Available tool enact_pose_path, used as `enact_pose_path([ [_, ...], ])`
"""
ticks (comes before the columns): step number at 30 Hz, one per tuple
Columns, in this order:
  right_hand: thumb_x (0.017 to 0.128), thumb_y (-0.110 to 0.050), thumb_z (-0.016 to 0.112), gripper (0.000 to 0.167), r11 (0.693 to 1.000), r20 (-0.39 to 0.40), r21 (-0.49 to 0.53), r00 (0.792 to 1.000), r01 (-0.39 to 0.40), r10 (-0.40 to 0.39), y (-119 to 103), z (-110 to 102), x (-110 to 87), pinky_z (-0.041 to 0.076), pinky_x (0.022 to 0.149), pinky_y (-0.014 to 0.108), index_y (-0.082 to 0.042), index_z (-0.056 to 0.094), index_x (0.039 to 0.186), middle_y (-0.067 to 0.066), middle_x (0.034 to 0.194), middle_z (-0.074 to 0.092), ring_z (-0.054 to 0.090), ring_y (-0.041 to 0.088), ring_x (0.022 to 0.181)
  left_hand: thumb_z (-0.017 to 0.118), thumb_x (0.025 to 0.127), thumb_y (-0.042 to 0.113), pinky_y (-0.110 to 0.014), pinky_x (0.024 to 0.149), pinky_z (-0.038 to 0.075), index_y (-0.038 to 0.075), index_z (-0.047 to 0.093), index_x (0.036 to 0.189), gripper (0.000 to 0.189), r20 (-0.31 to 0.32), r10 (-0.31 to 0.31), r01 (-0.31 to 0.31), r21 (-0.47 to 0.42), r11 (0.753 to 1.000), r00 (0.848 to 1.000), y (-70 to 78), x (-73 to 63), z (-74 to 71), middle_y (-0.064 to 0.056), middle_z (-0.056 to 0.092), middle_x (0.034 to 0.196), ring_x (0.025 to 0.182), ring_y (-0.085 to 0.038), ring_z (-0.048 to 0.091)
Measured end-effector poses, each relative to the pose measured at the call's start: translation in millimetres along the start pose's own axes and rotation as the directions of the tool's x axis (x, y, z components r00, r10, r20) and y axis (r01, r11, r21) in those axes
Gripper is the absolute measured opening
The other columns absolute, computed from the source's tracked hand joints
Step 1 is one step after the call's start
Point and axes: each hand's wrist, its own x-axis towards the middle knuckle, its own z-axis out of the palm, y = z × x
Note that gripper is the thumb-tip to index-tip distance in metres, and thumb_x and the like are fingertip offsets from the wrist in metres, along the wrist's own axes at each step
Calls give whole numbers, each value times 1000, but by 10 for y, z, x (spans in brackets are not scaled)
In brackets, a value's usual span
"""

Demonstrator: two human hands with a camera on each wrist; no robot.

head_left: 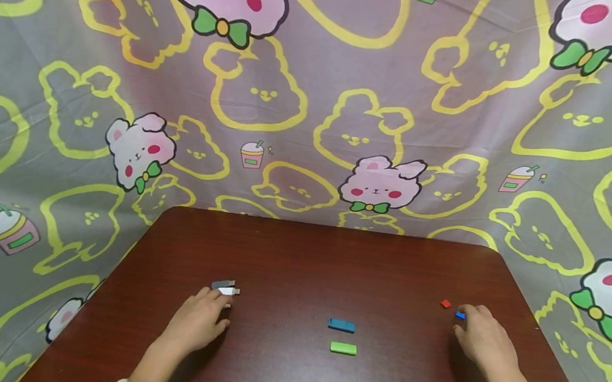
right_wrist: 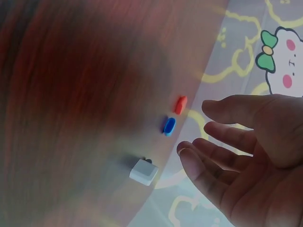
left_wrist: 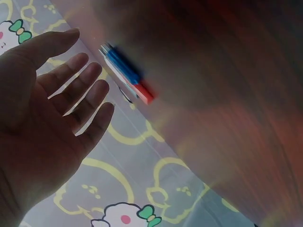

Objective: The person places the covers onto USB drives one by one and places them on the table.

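One green stick (head_left: 343, 348) between left hand (head_left: 188, 321), loose-fingered near white stick (head_left: 225, 291), and right hand (head_left: 485, 339), likewise loose, near blue cap (head_left: 460, 315).

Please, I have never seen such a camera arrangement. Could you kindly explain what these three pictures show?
There is no machine: a person works with bare hands. The wide picture comes from a camera on the head; the two others come from cameras on the wrists. On the brown table, a blue stick and a green stick lie in the middle. The left hand is at small sticks with metal plugs. The right hand is beside a red piece and a blue piece; its wrist picture also shows a white piece. In the wrist pictures, neither hand holds anything.
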Motion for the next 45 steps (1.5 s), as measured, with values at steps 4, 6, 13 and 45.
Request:
enact_pose_path([
  [4,86,-10,72,38,1000,15,-11,1000,13,-13,26,3,37,49,81,63,9,61,118,32,111,58,60,53,99,85,80,22,-47,82,51,11,71,108,33,3,-15,15,1,1000,1000,-40,1,-10,-3,66,107,103,-26,60],
  [6,85,-8,72,36,1000,17,-15,1000,15,-15,34,8,55,49,81,62,9,62,116,31,109,59,60,51,98,85,80,21,-48,81,51,11,71,106,32,-1,-14,14,2,1000,1000,-53,10,-12,-3,66,106,102,-26,60],
  [13,84,-5,69,28,999,23,-19,999,29,-29,99,33,135,50,75,59,6,65,108,23,96,60,61,44,88,86,77,18,-46,76,51,10,69,99,29,-10,-23,24,14,1000,1000,-91,24,-3,-5,66,101,95,-27,59],
  [45,86,-2,61,20,998,115,-47,992,-37,42,82,62,328,52,75,58,8,63,104,25,93,56,61,45,81,87,76,11,-38,64,45,12,63,83,25,-55,-14,17,55,998,998,-176,33,69,0,58,82,81,-23,54],
])
